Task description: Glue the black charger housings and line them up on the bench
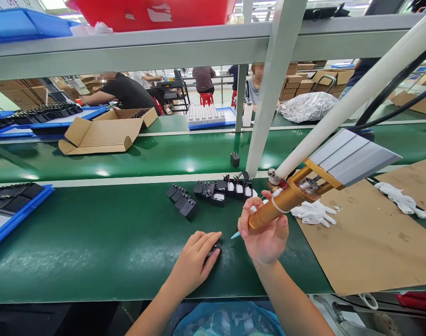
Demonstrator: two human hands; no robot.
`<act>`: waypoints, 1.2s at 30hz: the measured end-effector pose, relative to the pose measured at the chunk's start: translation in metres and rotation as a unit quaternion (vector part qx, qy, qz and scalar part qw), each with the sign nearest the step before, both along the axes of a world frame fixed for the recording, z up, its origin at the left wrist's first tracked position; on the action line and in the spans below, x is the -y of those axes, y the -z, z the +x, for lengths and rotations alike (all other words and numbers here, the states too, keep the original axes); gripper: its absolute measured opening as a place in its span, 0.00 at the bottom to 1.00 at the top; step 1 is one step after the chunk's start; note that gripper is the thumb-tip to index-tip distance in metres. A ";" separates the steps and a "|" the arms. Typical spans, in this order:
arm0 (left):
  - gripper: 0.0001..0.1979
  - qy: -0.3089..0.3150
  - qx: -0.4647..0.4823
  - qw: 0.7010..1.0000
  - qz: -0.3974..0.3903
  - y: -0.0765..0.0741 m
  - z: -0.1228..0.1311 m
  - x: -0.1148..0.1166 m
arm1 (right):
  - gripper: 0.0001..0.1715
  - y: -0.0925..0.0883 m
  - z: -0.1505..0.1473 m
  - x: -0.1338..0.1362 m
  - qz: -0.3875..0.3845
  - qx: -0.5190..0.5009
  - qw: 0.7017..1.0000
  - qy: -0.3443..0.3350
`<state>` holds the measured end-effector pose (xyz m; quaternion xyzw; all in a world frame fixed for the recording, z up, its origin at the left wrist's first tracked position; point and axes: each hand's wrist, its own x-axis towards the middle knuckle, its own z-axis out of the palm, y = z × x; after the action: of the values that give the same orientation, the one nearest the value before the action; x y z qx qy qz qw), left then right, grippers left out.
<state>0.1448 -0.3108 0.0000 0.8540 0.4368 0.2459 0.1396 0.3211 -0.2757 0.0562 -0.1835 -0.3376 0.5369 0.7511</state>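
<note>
My left hand point(198, 256) rests on the green work surface, fingers curled over a small, shiny black piece point(215, 248) that is mostly covered. In my right hand point(265, 233) is a gold-coloured cylindrical tool point(278, 207), tilted, with a grey finned block point(355, 156) at its upper end. A light blue pointed tip point(236, 234) sticks out by my right fingers, to the right of the black piece and apart from it. Beyond my hands lie black plug adapters point(182, 201) in a row and a cluster of open black housings point(230, 189) with white insides.
A white pole point(353, 93) slants down to the tool, with black cables alongside. White gloves point(314, 213) lie on cardboard point(370, 238) at right. A blue tray point(20, 212) stands left. A metal post point(274, 84) rises ahead; one adapter point(235, 159) sits on the far belt.
</note>
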 end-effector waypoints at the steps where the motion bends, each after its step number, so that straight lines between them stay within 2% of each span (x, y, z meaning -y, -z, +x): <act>1: 0.19 -0.006 0.001 1.000 0.018 0.003 -0.001 0.000 | 0.23 0.000 0.000 0.000 -0.004 0.002 1.000 0.001; 6: 0.14 -0.016 0.027 0.998 0.050 0.016 0.001 -0.003 | 0.22 0.000 0.002 0.000 -0.009 0.013 1.000 0.002; 11: 0.10 -0.028 0.034 0.998 0.040 0.019 0.010 -0.003 | 0.21 0.000 0.002 0.000 -0.010 0.006 1.000 -0.006; 20: 0.16 -0.034 -0.133 0.987 0.084 0.024 0.010 -0.004 | 0.23 0.000 0.006 0.001 -0.030 0.017 0.999 0.002; 24: 0.13 -0.033 -0.159 0.982 0.100 0.032 0.010 -0.004 | 0.23 -0.001 0.006 0.002 -0.029 0.020 0.999 0.010; 27: 0.15 -0.024 -0.147 0.985 0.083 0.035 0.009 -0.004 | 0.23 -0.001 0.008 0.002 -0.023 0.016 1.000 0.008; 30: 0.16 -0.011 -0.085 0.996 0.011 0.030 0.004 -0.006 | 0.23 0.000 0.009 0.002 -0.021 0.008 1.000 0.004; 32: 0.17 -0.023 0.017 0.995 -0.098 0.024 0.002 -0.008 | 0.22 0.001 0.011 0.002 -0.017 0.005 1.000 0.002; 33: 0.18 -0.038 0.094 0.980 -0.170 0.021 0.002 -0.008 | 0.22 0.002 0.011 0.002 -0.016 0.006 1.000 0.002; 34: 0.18 -0.056 0.183 0.949 -0.250 0.018 0.002 -0.009 | 0.22 0.002 0.011 0.002 -0.014 0.008 1.000 0.003; 35: 0.19 -0.072 0.276 0.901 -0.327 0.015 0.004 -0.010 | 0.22 0.002 0.012 0.002 -0.013 0.009 1.000 0.006; 36: 0.20 -0.087 0.365 0.839 -0.394 0.013 0.007 -0.010 | 0.22 0.002 0.012 0.001 -0.013 0.011 1.000 0.009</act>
<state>0.1515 -0.3008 -0.0127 0.5345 0.4866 0.3579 0.5912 0.3328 -0.2770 0.0538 -0.2021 -0.3372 0.5327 0.7495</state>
